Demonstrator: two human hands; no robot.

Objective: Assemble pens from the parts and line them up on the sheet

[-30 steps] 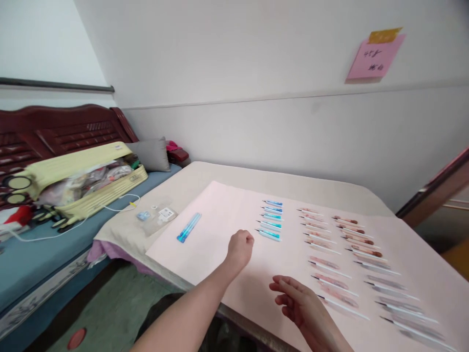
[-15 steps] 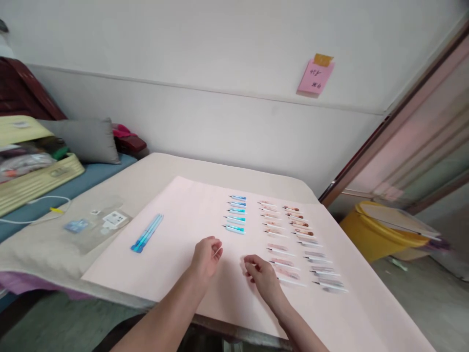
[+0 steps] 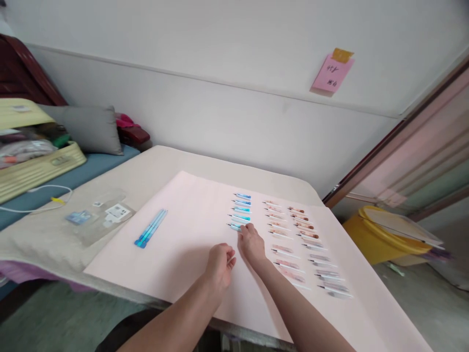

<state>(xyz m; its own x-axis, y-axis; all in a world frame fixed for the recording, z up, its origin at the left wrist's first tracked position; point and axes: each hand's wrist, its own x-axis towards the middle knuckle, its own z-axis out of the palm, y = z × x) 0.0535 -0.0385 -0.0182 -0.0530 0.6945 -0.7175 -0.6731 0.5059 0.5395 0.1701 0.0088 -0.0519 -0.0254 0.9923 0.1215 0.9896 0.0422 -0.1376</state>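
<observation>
My right hand [image 3: 252,243] reaches over the near end of a column of blue pens [image 3: 241,209]. Its closed fingers are on the right end of the nearest light-blue pen [image 3: 234,226], covering that part. Lower and to the left, my left hand [image 3: 221,264] hovers over the pale sheet [image 3: 190,215] with fingers curled; whatever it holds, if anything, is hidden. Further left lies a group of blue pens [image 3: 151,229] side by side. Right of my right hand are a column of pinkish pens [image 3: 280,233] and a column of brown and greyish pens [image 3: 311,243].
Left on the table are clear plastic packaging [image 3: 117,212] and a small blue packet [image 3: 78,217]. A white cable [image 3: 47,209] runs beside an open yellow case [image 3: 40,166]. A yellow bin [image 3: 381,239] stands right of the table, and a wall [image 3: 220,112] rises behind it.
My right hand has moved forward and left, from beside the pinkish pens to the nearest blue pen. My left hand has shifted slightly right and nearer to me. The view has tilted a little.
</observation>
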